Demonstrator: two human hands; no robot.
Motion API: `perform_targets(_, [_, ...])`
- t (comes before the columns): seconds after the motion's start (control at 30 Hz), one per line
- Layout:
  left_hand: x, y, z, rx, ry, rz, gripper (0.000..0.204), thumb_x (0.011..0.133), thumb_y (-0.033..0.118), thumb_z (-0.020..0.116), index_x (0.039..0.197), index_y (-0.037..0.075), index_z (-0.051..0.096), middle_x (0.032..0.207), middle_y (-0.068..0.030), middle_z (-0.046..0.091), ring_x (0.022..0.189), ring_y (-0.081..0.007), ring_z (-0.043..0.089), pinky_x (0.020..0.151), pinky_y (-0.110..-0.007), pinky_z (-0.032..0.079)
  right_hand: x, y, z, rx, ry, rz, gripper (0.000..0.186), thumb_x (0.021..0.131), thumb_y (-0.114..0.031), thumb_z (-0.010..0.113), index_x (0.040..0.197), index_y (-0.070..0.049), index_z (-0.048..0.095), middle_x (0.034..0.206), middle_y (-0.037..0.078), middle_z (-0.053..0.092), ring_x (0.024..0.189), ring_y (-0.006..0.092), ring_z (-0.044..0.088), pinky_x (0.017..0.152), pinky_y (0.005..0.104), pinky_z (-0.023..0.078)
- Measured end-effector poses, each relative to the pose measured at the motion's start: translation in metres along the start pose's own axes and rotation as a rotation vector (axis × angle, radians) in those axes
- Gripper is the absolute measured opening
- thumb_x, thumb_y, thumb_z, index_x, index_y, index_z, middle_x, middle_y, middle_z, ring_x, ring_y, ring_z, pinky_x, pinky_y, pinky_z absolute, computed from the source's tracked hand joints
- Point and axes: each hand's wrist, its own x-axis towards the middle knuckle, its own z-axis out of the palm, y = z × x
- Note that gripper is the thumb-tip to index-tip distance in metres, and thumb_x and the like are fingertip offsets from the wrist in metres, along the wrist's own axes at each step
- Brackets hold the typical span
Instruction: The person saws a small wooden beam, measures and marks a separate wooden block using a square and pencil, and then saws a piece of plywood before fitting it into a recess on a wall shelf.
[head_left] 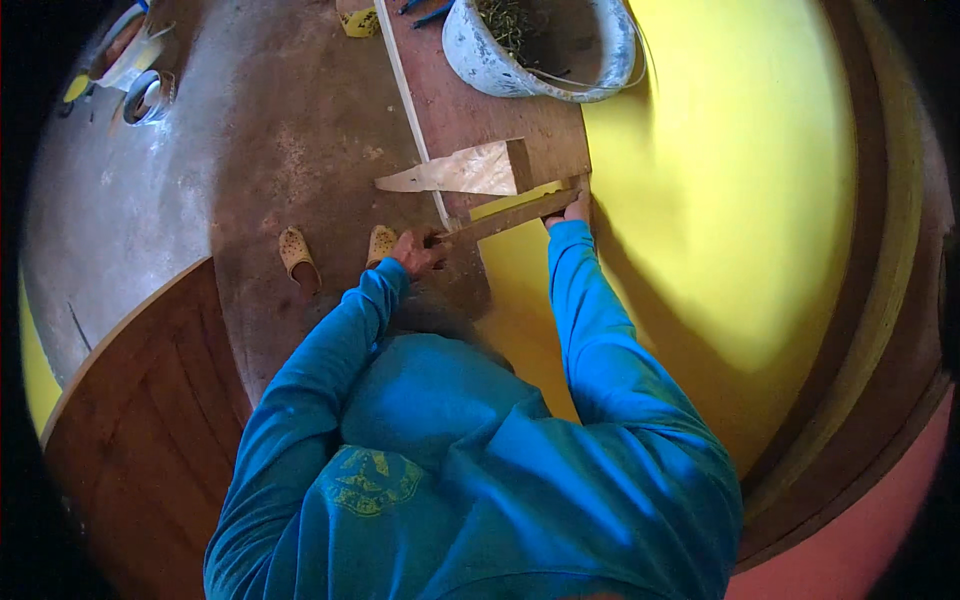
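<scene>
A narrow brown wooden strip (508, 216) spans between my two hands, slanting up toward the yellow wall. My left hand (420, 255) is closed around its near left end. At the other end, next to the wall, my right hand (572, 210) grips it, fingers partly hidden behind the wood. Just beyond the strip lies a pale, tapered wooden wedge (465, 172), its thin tip pointing left past the edge of a brown board (450, 95). I cannot tell whether the strip touches that board.
A paint-stained white bucket (480, 65) with dry plant matter stands on the board. Tan clogs (297, 250) lie on the concrete floor (260, 130). Containers (150, 97) sit far left. The yellow wall (720, 150) rises at right; a wooden panel (150, 400) is at lower left.
</scene>
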Motion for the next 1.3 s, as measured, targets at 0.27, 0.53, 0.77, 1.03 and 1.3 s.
perform_targets(0.27, [-0.008,0.015,0.009,0.066,0.053,-0.044,0.032,0.072,0.019,0.057,0.093,-0.004,0.052,0.076,-0.0111,0.057,0.062,-0.0150,0.053,0.055,-0.029,0.045,0.031,0.010,-0.022,0.038,0.082,-0.020,0.041,0.083,-0.041,0.030,0.110,-0.013,0.046,0.102,0.009,0.053,0.091,0.0266,0.051,0.077,0.0471,0.040])
perform_targets(0.53, [-0.008,0.014,0.010,-0.040,0.036,-0.008,0.031,0.072,0.015,0.058,0.096,-0.002,0.051,0.069,-0.0081,0.054,0.059,-0.0144,0.050,0.049,-0.028,0.041,0.053,0.015,-0.032,-0.052,0.121,-0.113,0.043,0.085,-0.035,0.029,0.116,-0.006,0.037,0.115,0.010,0.042,0.101,0.0236,0.044,0.083,0.0396,0.037])
perform_targets(0.77, [-0.006,0.013,0.011,-0.051,0.063,0.011,0.029,0.072,0.012,0.057,0.096,-0.003,0.050,0.074,-0.0105,0.055,0.060,-0.0160,0.051,0.050,-0.029,0.043,0.068,0.013,-0.042,-0.049,0.092,-0.155,0.046,0.086,-0.032,0.028,0.121,-0.003,0.031,0.122,0.011,0.035,0.107,0.0224,0.038,0.088,0.0354,0.034])
perform_targets(1.03, [0.002,-0.005,0.001,-0.139,-0.054,-0.021,0.047,0.073,0.017,0.059,0.111,-0.003,0.041,0.092,-0.0129,0.053,0.073,-0.0191,0.054,0.061,-0.031,0.048,0.026,0.007,-0.007,-0.014,0.212,-0.106,0.044,0.084,-0.036,0.029,0.112,-0.004,0.042,0.113,0.007,0.045,0.100,0.0218,0.046,0.082,0.0378,0.041])
perform_targets(1.3, [-0.009,0.034,0.010,0.285,0.056,-0.075,0.033,0.072,0.018,0.056,0.098,-0.002,0.051,0.083,-0.0128,0.057,0.070,-0.0185,0.055,0.059,-0.030,0.046,0.032,0.011,-0.014,-0.012,0.188,-0.116,0.047,0.084,-0.037,0.030,0.118,-0.004,0.035,0.120,0.009,0.038,0.104,0.0218,0.041,0.088,0.0346,0.034])
